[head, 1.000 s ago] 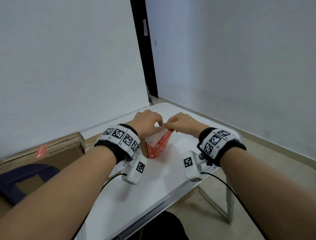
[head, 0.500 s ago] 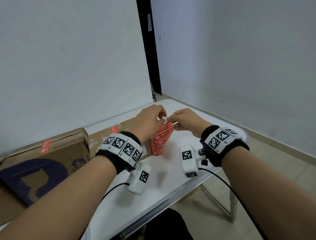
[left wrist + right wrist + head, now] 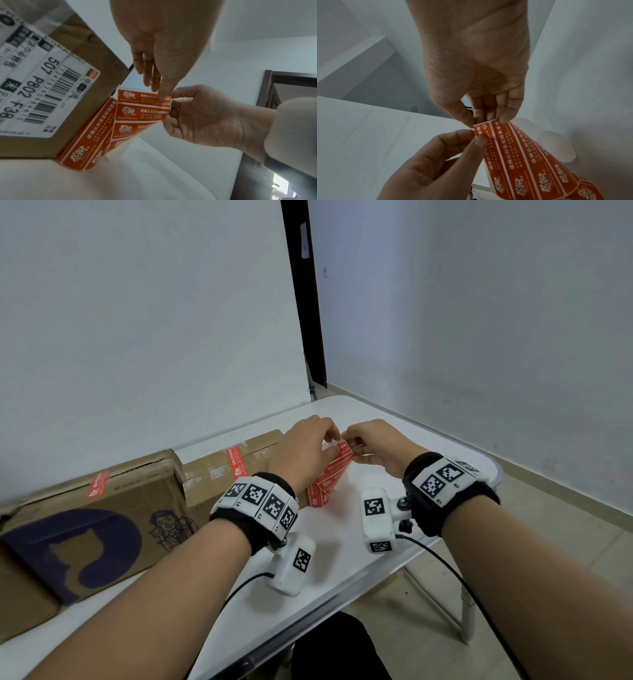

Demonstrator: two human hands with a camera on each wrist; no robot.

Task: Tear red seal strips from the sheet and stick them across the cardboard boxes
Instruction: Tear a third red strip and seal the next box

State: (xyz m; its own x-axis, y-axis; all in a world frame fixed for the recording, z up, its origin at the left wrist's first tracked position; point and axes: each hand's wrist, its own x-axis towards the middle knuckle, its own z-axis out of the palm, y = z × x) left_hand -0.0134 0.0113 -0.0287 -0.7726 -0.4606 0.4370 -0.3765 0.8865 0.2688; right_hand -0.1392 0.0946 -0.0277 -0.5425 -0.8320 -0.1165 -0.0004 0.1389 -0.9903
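Left hand (image 3: 305, 450) pinches sheet (image 3: 142, 112) steady; right hand (image 3: 376, 443) pinches top strip (image 3: 144, 98) corner at 3 o'clock, to peel

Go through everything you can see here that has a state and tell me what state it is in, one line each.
Seal sheet: curled, lifted off the table, top corner pinched.
Left hand: pinching the sheet's top strip.
Right hand: pinching the sheet's corner.
Near box: closed, red strip stuck across its top edge.
Far box: closed, red strip stuck across its top.
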